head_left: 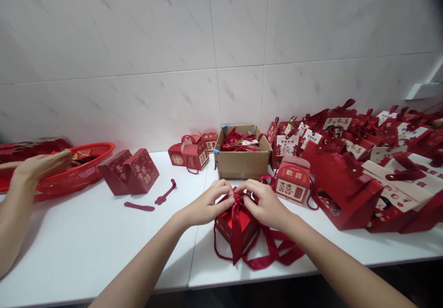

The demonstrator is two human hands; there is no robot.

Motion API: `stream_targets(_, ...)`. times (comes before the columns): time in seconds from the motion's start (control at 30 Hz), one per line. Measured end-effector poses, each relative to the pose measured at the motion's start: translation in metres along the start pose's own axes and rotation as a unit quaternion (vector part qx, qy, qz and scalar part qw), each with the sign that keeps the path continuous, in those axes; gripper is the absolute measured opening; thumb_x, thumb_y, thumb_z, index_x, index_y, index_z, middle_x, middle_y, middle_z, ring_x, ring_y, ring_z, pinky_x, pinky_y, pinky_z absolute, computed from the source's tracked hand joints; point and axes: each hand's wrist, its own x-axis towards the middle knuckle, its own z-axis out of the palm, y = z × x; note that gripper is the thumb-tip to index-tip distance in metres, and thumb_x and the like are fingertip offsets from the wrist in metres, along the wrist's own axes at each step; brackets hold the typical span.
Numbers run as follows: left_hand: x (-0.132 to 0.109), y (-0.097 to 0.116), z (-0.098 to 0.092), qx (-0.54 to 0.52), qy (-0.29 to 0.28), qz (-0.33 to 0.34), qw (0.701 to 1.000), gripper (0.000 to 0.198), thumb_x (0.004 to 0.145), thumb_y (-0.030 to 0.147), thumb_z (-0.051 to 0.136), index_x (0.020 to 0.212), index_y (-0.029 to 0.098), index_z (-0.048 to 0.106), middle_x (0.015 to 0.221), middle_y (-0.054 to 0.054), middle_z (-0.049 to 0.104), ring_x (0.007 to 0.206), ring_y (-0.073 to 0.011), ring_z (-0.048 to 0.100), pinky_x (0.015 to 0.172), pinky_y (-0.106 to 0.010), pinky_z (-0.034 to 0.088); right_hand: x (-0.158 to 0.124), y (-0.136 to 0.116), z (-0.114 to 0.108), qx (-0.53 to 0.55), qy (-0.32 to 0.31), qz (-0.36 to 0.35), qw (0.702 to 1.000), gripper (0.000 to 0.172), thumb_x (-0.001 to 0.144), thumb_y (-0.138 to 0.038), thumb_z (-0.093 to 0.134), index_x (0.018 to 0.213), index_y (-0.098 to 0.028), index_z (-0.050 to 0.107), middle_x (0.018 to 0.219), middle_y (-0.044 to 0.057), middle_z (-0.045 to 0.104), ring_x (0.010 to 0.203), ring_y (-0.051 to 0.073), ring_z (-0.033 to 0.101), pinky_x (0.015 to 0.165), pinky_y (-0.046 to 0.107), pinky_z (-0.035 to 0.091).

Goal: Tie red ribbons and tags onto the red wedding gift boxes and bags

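A small red gift box (226,228) stands on the white table between my hands, close to the front edge. Dark red satin ribbon (236,234) is gathered at its top, with one tail hanging down the front. My left hand (210,202) pinches the ribbon from the left, thumb and fingers together. From the right, my right hand (265,202) pinches it too, its fingertips close to the left ones. A long loop of ribbon trails on the table to the right of the box, and a thin red cord handle (218,248) hangs at its left side.
Behind the box sits a cardboard box (242,164) of red ribbons. Many red gift boxes (341,188) crowd the right side; a few small ones (195,153) stand at centre back. Two red boxes (141,172) and a red basket (74,181) are left, with another person's hand (39,166) over the basket.
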Motion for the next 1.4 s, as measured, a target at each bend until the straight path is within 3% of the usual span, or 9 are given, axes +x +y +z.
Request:
stream_targets(0.13,0.001,-0.003,0.002,0.032,0.005,0.005,0.999,0.026,0.094,0.036,0.038,0.086,0.020,0.056,0.092,-0.004,0.049,0.095,-0.0195,0.045,0.089,-0.033,0.037,0.000,0.000,0.003,0.009,0.013,-0.003,1.000,0.027,0.079,-0.004,0.048,0.094,-0.019,0.065,0.094,0.006,0.066,0.088,0.017,0.061,0.080,0.030,0.047)
stream_targets(0.27,0.001,-0.006,0.003,0.028,0.009,0.007,1.000,0.027,0.093,0.036,0.041,0.084,0.020,0.061,0.095,-0.005,0.050,0.097,-0.0195,0.047,0.091,-0.034,0.037,-0.002,0.000,0.003,0.000,0.020,0.008,1.000,0.022,0.081,-0.007,0.050,0.092,-0.018,0.066,0.086,0.005,0.061,0.078,0.015,0.060,0.072,0.027,0.048)
stream_targets(0.5,0.002,-0.006,0.008,-0.037,0.084,0.021,0.996,0.018,0.087,0.036,0.053,0.083,0.019,0.058,0.091,-0.005,0.054,0.096,-0.0200,0.050,0.089,-0.035,0.040,-0.001,-0.002,0.003,0.009,0.033,0.010,0.999,0.020,0.079,-0.005,0.051,0.083,-0.019,0.064,0.084,0.004,0.061,0.078,0.016,0.060,0.073,0.028,0.047)
stream_targets(0.77,0.005,-0.008,0.008,-0.035,0.067,0.008,0.997,0.027,0.087,0.038,0.052,0.069,0.018,0.052,0.088,-0.003,0.051,0.092,-0.0185,0.047,0.088,-0.034,0.038,-0.003,-0.003,0.004,0.007,0.012,0.031,0.999,0.016,0.079,-0.006,0.048,0.083,-0.019,0.056,0.081,0.002,0.064,0.073,0.015,0.059,0.067,0.025,0.044)
stream_targets(1.03,0.014,-0.009,0.011,-0.128,0.085,-0.040,0.987,0.035,0.085,0.046,0.050,0.066,0.018,0.043,0.079,0.000,0.048,0.075,-0.0131,0.047,0.071,-0.025,0.040,-0.002,0.001,0.006,-0.025,0.063,0.027,0.997,0.014,0.079,-0.009,0.047,0.087,-0.019,0.052,0.078,0.001,0.059,0.064,0.014,0.054,0.060,0.024,0.042)
stream_targets(1.23,0.029,-0.026,0.005,-0.163,0.126,-0.044,0.978,0.036,0.082,0.047,0.055,0.069,0.018,0.038,0.072,0.003,0.040,0.066,-0.0101,0.041,0.059,-0.021,0.037,0.016,0.015,0.012,-0.045,0.134,-0.007,0.990,0.014,0.077,-0.010,0.048,0.086,-0.019,0.054,0.081,0.003,0.060,0.066,0.014,0.054,0.063,0.025,0.044)
stream_targets(1.4,0.036,-0.044,0.007,-0.197,0.159,-0.055,0.966,0.039,0.082,0.048,0.054,0.069,0.019,0.031,0.067,0.005,0.035,0.058,-0.0078,0.036,0.051,-0.019,0.033,0.035,0.037,0.013,-0.053,0.137,-0.022,0.989,0.011,0.076,-0.012,0.051,0.082,-0.019,0.056,0.079,0.002,0.061,0.067,0.015,0.056,0.064,0.026,0.045)
